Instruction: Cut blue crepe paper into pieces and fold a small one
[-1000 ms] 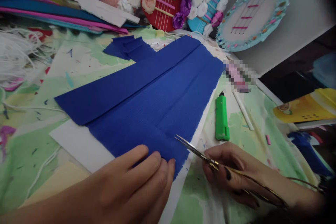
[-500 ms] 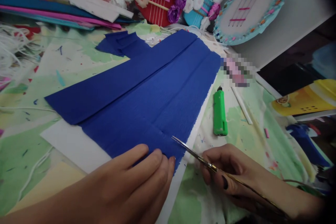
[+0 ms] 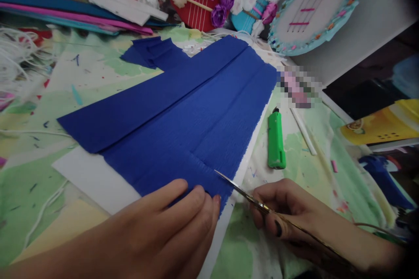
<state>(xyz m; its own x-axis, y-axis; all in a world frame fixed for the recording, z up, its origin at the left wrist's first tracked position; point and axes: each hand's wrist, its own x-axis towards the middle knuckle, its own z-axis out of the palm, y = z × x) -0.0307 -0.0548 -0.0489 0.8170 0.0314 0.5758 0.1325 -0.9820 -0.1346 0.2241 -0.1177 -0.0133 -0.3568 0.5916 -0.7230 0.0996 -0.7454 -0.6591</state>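
Observation:
A long sheet of dark blue crepe paper lies folded lengthwise over a white sheet. At its near end my left hand is closed on the paper's edge, fingers together; the thumb is hidden. In my right hand is a pair of slim scissors with gold-coloured handles. The blades look closed, and their tip lies over the blue paper near its right edge. A green lighter lies just beyond my right hand. Behind the sheet is a smaller crumpled blue crepe piece.
A tangle of white cord lies at the left, below strips of coloured paper. Decorated guitar shapes, a red one and a pale blue-rimmed one, stand at the back. A thin white stick lies right of the lighter.
The scissors have turned edge-on in my right hand, and their blades have come together. My left hand stays on the blue paper. The view has shifted slightly.

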